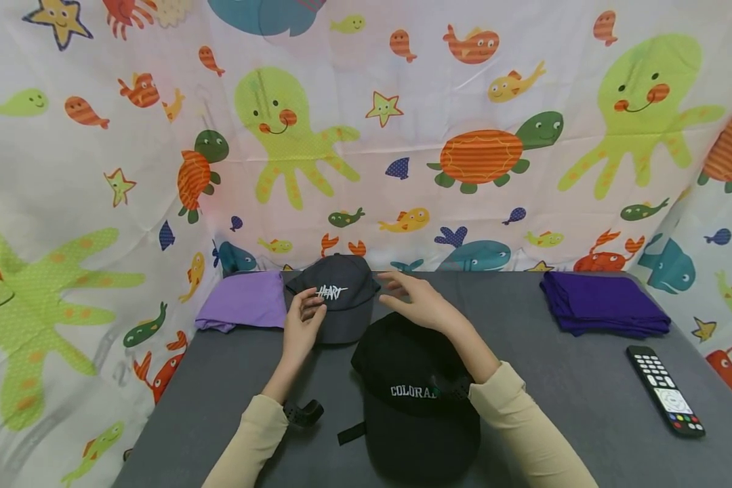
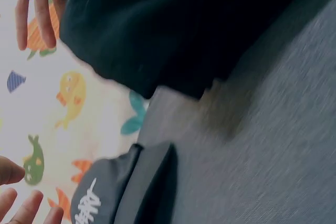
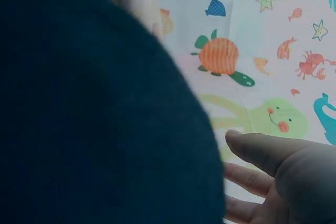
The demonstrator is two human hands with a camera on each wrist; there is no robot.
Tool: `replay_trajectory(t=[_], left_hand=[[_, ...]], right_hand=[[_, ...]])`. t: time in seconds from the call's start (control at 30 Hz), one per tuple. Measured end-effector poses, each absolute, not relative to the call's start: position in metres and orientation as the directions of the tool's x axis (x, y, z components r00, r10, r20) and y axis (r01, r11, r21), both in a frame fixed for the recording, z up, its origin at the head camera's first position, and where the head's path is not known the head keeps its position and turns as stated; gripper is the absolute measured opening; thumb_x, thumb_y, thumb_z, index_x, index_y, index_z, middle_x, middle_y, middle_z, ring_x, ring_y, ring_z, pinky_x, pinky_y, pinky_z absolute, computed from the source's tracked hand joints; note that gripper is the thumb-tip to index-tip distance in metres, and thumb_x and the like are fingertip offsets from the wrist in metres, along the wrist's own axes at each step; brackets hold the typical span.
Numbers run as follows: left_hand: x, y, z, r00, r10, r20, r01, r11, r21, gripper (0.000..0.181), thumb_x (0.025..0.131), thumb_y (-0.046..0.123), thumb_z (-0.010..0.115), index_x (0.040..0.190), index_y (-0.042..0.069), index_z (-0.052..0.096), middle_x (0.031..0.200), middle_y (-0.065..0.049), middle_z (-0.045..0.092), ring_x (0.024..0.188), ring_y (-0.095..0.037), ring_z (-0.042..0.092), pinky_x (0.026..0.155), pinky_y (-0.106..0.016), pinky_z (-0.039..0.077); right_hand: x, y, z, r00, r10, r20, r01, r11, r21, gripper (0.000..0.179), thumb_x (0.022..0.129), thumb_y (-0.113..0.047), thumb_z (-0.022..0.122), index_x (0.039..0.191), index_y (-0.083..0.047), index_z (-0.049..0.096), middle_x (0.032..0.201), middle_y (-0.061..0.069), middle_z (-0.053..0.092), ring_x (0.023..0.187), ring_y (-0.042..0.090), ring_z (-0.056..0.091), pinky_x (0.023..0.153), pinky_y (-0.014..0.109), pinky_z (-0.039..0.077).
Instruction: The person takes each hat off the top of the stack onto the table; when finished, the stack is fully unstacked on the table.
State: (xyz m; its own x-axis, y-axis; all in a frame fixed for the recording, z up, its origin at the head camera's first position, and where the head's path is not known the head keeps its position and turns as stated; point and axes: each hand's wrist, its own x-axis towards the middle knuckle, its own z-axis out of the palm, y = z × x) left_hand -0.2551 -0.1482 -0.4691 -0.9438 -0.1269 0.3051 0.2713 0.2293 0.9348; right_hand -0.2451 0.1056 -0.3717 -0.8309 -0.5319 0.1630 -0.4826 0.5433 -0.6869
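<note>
A black cap [image 1: 417, 434] with white "COLORADO" lettering is between my forearms, its brim toward me and a strap sticking out at its left. My right hand [image 1: 423, 305] hovers beyond its crown, fingers loosely bent around nothing, and that forearm overlaps the cap's right side. My left hand [image 1: 301, 329] is relaxed and holds nothing; it overlaps the left edge of a dark grey cap [image 1: 348, 325] with white "HEART" lettering. In the left wrist view the black cap [image 2: 131, 35] hangs over the upper part. In the right wrist view it hides the left half, beside my thumb [image 3: 257, 148].
A folded lilac cloth [image 1: 244, 301] lies at the back left of the grey table [image 1: 549, 400]. At the back right is a folded dark purple cloth [image 1: 604, 303], with a black remote control [image 1: 665, 390] nearer. A sea-animal curtain [image 1: 366, 149] stands behind the table.
</note>
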Motion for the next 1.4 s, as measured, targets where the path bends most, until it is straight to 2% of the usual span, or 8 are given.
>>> replay_trajectory(t=[0.17,0.5,0.63,0.8,1.0,1.23,1.4], left_hand=[[-0.231,-0.135,-0.452,-0.946,-0.064,0.318,0.302,0.189,0.934,0.039,0.09,0.004,0.059,0.126,-0.006,0.048,0.112,-0.028,0.058,0.097,-0.039,0.057,0.074,-0.022,0.047],[-0.208,-0.116,-0.45,-0.943,0.013,0.334,0.33,0.188,0.925,0.033,0.09,0.003,0.058,0.122,-0.003,0.051,0.109,-0.025,0.06,0.094,-0.038,0.058,0.075,-0.033,0.05],[-0.201,-0.111,-0.453,-0.938,0.034,0.344,0.344,0.186,0.92,0.032,0.09,0.003,0.058,0.12,-0.002,0.052,0.109,-0.026,0.06,0.093,-0.037,0.058,0.074,-0.034,0.051],[-0.193,-0.106,-0.453,-0.947,0.056,0.316,0.321,0.184,0.929,0.031,0.09,0.005,0.059,0.12,0.0,0.053,0.109,-0.025,0.06,0.094,-0.035,0.058,0.075,-0.029,0.051],[-0.187,-0.1,-0.452,-0.955,0.086,0.284,0.295,0.182,0.938,0.03,0.091,0.006,0.058,0.121,0.002,0.054,0.112,-0.023,0.06,0.096,-0.033,0.057,0.076,-0.031,0.05],[-0.182,-0.096,-0.453,-0.948,0.118,0.297,0.314,0.176,0.933,0.029,0.091,0.005,0.057,0.119,0.002,0.055,0.112,-0.022,0.059,0.099,-0.03,0.058,0.076,-0.029,0.051],[-0.179,-0.095,-0.454,-0.948,0.122,0.295,0.315,0.197,0.929,0.029,0.091,0.005,0.057,0.119,-0.001,0.055,0.113,-0.021,0.058,0.099,-0.031,0.057,0.077,-0.031,0.052]], right_hand=[[-0.236,0.117,-0.378,-0.855,-0.48,0.196,-0.472,0.564,-0.678,0.049,0.095,-0.027,0.054,0.139,-0.009,0.041,0.128,0.017,0.053,0.113,0.035,0.054,0.092,0.049,0.045],[-0.218,0.142,-0.394,-0.863,-0.404,0.303,-0.492,0.537,-0.686,0.042,0.094,-0.023,0.056,0.134,-0.012,0.048,0.127,0.015,0.055,0.111,0.033,0.056,0.095,0.047,0.043],[-0.212,0.154,-0.399,-0.871,-0.362,0.334,-0.488,0.548,-0.68,0.041,0.093,-0.023,0.056,0.133,-0.013,0.049,0.125,0.014,0.056,0.11,0.031,0.056,0.093,0.049,0.043],[-0.204,0.164,-0.405,-0.867,-0.314,0.387,-0.498,0.57,-0.653,0.038,0.093,-0.019,0.057,0.13,-0.012,0.052,0.121,0.012,0.057,0.106,0.029,0.058,0.087,0.049,0.047],[-0.197,0.173,-0.416,-0.843,-0.266,0.467,-0.526,0.591,-0.612,0.035,0.091,-0.014,0.06,0.125,-0.009,0.056,0.116,0.012,0.059,0.098,0.027,0.059,0.08,0.045,0.05],[-0.186,0.184,-0.428,-0.844,-0.204,0.496,-0.503,0.622,-0.6,0.035,0.089,-0.016,0.063,0.123,-0.013,0.057,0.112,0.005,0.059,0.092,0.018,0.057,0.074,0.039,0.051],[-0.18,0.193,-0.437,-0.839,-0.176,0.515,-0.5,0.621,-0.604,0.036,0.087,-0.012,0.065,0.122,-0.011,0.058,0.109,0.006,0.06,0.088,0.018,0.057,0.07,0.035,0.051]])
